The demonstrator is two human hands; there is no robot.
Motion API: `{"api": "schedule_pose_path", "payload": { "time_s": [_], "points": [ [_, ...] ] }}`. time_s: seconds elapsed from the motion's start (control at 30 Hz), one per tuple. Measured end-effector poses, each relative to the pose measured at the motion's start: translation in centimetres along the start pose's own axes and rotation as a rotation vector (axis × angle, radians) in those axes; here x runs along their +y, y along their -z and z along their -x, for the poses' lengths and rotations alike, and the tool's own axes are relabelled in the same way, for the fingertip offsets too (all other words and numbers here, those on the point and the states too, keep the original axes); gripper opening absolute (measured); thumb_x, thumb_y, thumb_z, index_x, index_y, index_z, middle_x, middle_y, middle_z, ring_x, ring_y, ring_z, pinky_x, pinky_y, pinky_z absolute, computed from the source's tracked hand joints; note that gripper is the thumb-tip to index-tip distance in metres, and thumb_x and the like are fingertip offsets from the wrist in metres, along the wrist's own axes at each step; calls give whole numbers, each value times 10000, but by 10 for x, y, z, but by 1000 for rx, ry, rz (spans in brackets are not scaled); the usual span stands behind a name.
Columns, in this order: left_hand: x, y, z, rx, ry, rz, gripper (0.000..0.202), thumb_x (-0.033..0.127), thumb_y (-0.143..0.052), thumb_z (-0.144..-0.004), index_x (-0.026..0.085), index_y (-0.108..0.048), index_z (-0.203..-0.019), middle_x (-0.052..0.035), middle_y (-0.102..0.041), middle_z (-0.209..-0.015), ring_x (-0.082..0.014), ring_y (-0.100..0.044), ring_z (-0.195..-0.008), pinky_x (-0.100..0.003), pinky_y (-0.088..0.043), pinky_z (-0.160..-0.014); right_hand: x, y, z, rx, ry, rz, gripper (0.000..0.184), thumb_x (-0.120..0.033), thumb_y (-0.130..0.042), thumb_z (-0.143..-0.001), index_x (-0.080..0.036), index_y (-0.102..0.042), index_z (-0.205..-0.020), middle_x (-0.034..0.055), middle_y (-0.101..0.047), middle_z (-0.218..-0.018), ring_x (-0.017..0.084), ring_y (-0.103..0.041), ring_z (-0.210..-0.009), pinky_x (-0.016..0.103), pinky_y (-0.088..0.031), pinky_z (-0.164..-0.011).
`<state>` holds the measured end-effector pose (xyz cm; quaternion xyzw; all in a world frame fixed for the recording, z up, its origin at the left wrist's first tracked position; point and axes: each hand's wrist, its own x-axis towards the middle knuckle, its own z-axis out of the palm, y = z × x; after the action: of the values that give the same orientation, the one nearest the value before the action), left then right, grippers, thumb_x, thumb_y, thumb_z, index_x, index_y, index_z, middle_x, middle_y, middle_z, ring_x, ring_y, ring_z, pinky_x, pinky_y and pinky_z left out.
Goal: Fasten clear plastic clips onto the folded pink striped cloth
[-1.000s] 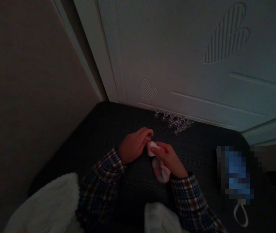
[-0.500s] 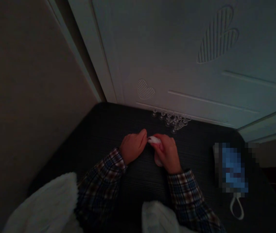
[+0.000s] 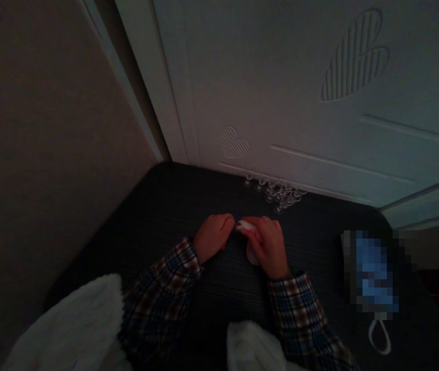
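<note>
Right fingers [image 3: 259, 222] grip pinkish cloth [image 3: 247, 225]; clear pieces [image 3: 280, 195] near panel [image 3: 300, 87]

White panel [image 3: 289, 108] behind a dark table [image 3: 153, 206]
Large ridged heart [image 3: 353, 64] high on the panel, smaller heart [image 3: 235, 142] lower left; pixelated blue item [image 3: 374, 273] with pale loop [image 3: 386, 352] on the table's right side, brownish wall [image 3: 41, 134] at left.

A dark, finely grooved table [image 3: 157, 206] with 2 rounded far corners spreads beneath and around the left hand [image 3: 212, 238] and right hand [image 3: 272, 248]. A cluster of small clear ringed pieces [image 3: 280, 195] lies beyond the right hand, by the far edge. Well to that hand's right rests 1 blue item [image 3: 376, 270], blurred out, its pale loop [image 3: 386, 352] trailing nearer.
</note>
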<state>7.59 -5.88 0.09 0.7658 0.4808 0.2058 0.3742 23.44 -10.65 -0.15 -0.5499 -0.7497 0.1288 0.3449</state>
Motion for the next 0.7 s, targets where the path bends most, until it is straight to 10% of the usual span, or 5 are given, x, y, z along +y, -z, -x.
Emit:
{"api": "schedule_pose_path", "payload": {
  "time_s": [0.7],
  "points": [
    [4,-1,2,271,37,-37,345,300,-235,-888,187,-475,-668,63,-453,-387,-113,-485,-410,-225,-341,-503,1,-11,-6,68,-369,-404,347,-394,-535,-792,-187,-523,-1070,44,-621,-931,174,-575,-812,277,-427,-733]
  ]
}}
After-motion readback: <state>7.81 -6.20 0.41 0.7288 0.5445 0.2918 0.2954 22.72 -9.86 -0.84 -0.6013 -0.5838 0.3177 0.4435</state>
